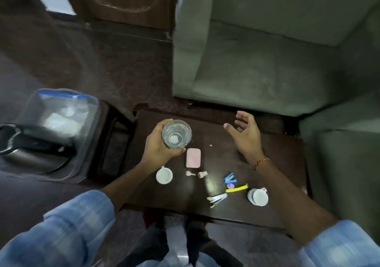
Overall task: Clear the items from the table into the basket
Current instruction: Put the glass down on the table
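Gripping the glass (176, 134) above the table (277, 153), the left hand (159, 147) wraps its fingers round it; the right hand (245, 131) hovers with fingers loose, holding nothing; the basket (61, 131) sits left; tilting in transit could spill any water, or slip the glass.

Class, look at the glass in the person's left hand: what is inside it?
The glass gripped by the left hand looks empty and clear; its base shows through. The fingers hide its outer side.
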### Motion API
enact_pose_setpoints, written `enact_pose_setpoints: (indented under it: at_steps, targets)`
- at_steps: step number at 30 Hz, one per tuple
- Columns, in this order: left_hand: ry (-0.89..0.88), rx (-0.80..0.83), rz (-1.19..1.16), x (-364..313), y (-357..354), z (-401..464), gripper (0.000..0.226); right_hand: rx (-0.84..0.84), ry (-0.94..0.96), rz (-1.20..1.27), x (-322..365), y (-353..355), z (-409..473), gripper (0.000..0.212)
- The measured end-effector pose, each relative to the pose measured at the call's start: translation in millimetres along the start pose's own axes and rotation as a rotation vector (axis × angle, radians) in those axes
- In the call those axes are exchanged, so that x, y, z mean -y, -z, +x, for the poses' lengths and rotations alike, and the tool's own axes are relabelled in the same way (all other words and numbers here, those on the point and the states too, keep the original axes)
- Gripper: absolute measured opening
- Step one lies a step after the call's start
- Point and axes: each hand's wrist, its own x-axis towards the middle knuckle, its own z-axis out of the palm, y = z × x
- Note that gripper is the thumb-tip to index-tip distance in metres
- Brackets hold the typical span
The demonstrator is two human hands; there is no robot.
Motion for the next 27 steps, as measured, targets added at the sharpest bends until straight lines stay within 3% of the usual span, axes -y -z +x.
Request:
enact_pose_setpoints:
  at_steps: [5,12,27]
  targets:
    - [0.01,0.112,0.007,15,-95,43,0.089,-0.138,-0.068,0.011,-46,74,15,0.047]
    - [0.065,0.236,0.058,61,-194,77,0.089,-0.222,-0.148,0.103,-108,114,33,0.042]
    - [0.086,0.294,0.126,118,-259,96,0.084,-0.272,-0.244,0.21,-170,134,57,0.047]
